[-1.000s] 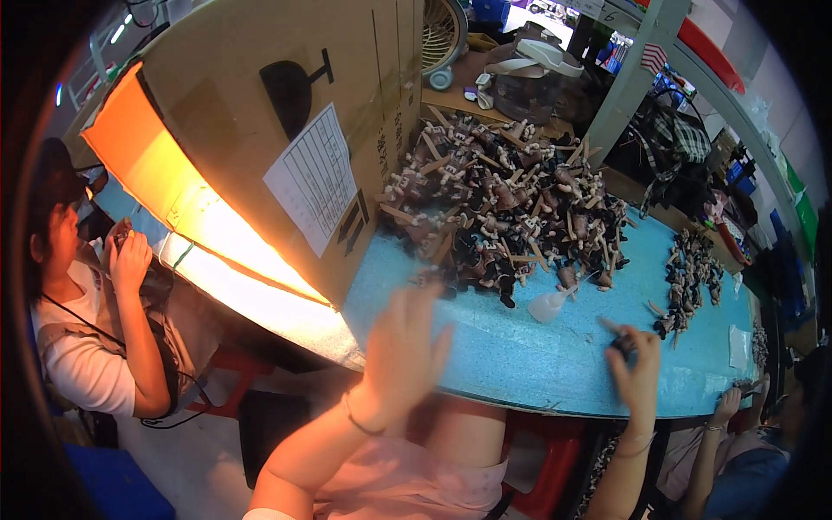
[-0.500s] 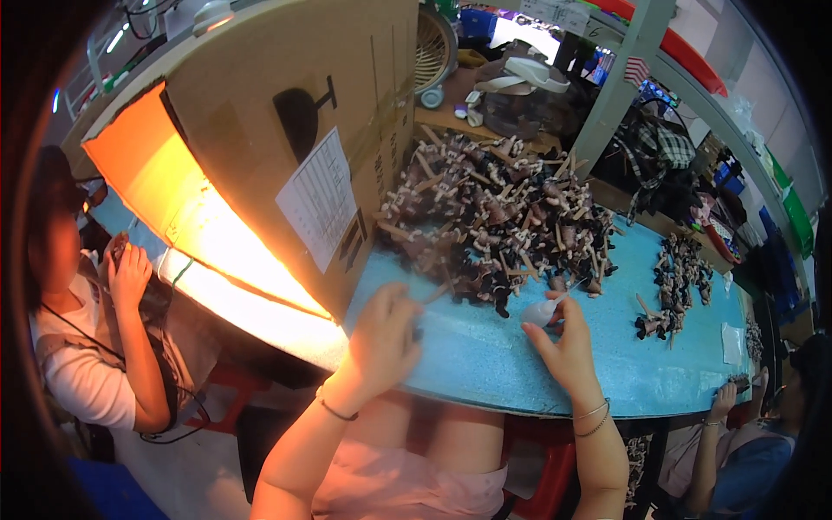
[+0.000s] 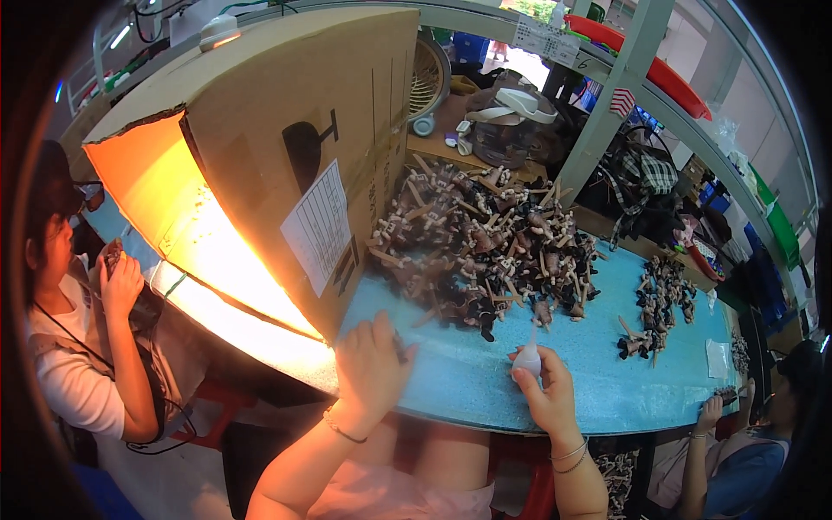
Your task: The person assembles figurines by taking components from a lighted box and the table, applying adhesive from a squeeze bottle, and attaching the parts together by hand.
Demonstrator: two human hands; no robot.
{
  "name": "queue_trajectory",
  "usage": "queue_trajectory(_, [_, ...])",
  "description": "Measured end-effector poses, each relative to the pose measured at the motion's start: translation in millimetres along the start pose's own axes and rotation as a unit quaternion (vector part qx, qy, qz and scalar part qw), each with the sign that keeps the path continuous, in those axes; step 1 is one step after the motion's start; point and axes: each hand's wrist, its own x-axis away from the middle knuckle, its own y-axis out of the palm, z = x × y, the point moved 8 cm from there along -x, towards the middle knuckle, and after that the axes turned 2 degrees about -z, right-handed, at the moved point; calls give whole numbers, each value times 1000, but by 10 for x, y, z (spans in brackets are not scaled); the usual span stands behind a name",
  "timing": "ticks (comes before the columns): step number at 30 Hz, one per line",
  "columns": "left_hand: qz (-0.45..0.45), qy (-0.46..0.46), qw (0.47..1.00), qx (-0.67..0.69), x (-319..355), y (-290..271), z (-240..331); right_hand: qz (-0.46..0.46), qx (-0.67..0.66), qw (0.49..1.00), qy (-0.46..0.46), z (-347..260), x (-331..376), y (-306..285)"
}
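Note:
My right hand (image 3: 551,397) is closed round a small, whitish squeeze bottle (image 3: 528,360) with a thin nozzle. The bottle stands nearly upright, its nozzle pointing toward the far side of the table. My left hand (image 3: 371,368) is curled above the table's near edge, beside the glowing cardboard box. A small dark bit (image 3: 400,348) shows at its fingers, but most of what it holds is hidden. Beyond both hands lies a big heap of small brown, black and cream figurines (image 3: 494,243).
A large cardboard box (image 3: 251,113), lit orange inside, stands at the left. A smaller group of figurines (image 3: 663,303) lies on the blue tabletop (image 3: 468,377) at the right. A fan (image 3: 426,78) and a metal post (image 3: 607,113) rise behind. One person sits on each side.
The squeeze bottle has turned from tilted right to nearly upright, as my right hand came a little nearer to me. My left hand stays curled near the box. The view has shifted slightly.

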Motion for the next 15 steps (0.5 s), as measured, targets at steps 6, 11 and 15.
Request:
queue_trajectory(6, [3, -48, 934, 354, 117, 30, -198, -8, -117, 993, 22, -62, 140, 123])
queue_trajectory(11, [-71, -73, 800, 591, 263, 55, -77, 73, -196, 976, -52, -210, 209, 26])
queue_trajectory(15, [-116, -130, 770, 614, 406, 108, -53, 137, -210, 962, -106, -442, 186, -103])
